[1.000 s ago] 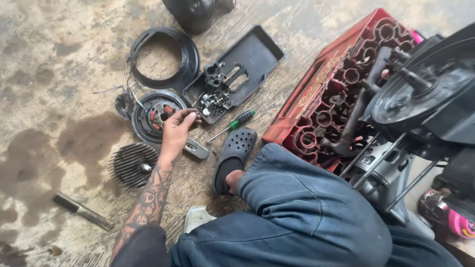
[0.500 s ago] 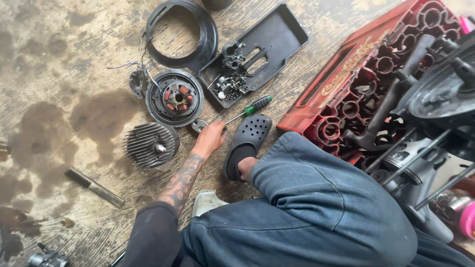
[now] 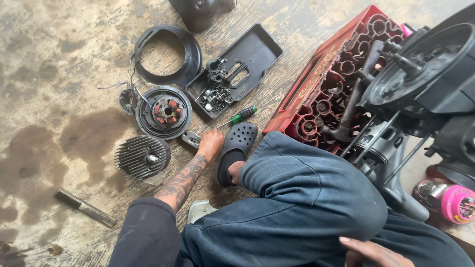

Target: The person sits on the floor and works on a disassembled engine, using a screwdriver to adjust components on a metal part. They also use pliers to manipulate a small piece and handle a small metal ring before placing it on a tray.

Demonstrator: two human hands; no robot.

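Left hand (image 3: pixel 210 143) closed around one end of a flat grey metal wrench (image 3: pixel 190 139), low on the stained concrete floor (image 3: pixel 44 99), just beside the black perforated clog (image 3: pixel 236 148). Right hand (image 3: pixel 376 252) resting loose on the blue-trousered knee, grip holding nothing. Just above the wrench, a round black stator plate with copper coils (image 3: pixel 164 112); to the left, a ribbed grey metal cylinder head (image 3: pixel 142 156). Beyond, a green-handled screwdriver (image 3: pixel 238 117), a black plastic tray of small parts (image 3: pixel 237 66), a black ring cover (image 3: pixel 168 55), a red plastic crate (image 3: pixel 336 89). Best lifted with a full-palm hold, shank clear of the coil wires.
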